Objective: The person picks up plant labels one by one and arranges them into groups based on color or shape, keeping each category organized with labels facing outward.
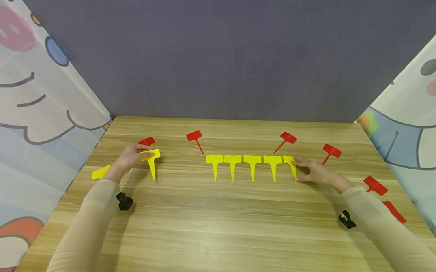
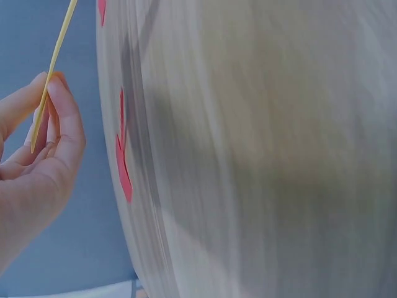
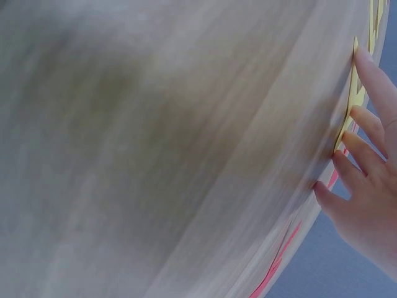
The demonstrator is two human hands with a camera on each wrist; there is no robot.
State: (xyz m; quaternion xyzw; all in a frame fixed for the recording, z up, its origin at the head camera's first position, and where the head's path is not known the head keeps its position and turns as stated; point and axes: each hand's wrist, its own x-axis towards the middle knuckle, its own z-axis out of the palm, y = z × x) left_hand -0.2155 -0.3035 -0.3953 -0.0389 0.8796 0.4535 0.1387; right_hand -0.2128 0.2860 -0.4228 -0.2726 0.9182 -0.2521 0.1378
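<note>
My left hand (image 1: pixel 127 159) pinches a yellow T-shaped plant label (image 1: pixel 152 161) between thumb and fingers. In the left wrist view this label (image 2: pixel 57 53) is seen edge-on and held above the wooden table. My right hand (image 1: pixel 316 172) rests its fingertips on another yellow plant label (image 1: pixel 288 159), the rightmost in a row of several. Its fingers are spread along that label (image 3: pixel 349 102) in the right wrist view, partly covering it. The other labels of the row, such as the leftmost one (image 1: pixel 215 160), lie side by side, stems toward me.
Several red plant labels lie around the row, one (image 1: pixel 194 136) behind it and another (image 1: pixel 375 186) at the right. One yellow label (image 1: pixel 101 172) lies partly behind my left wrist. Black straps (image 1: pixel 125 201) show by both forearms. A grey wall (image 1: pixel 239 64) stands at the back.
</note>
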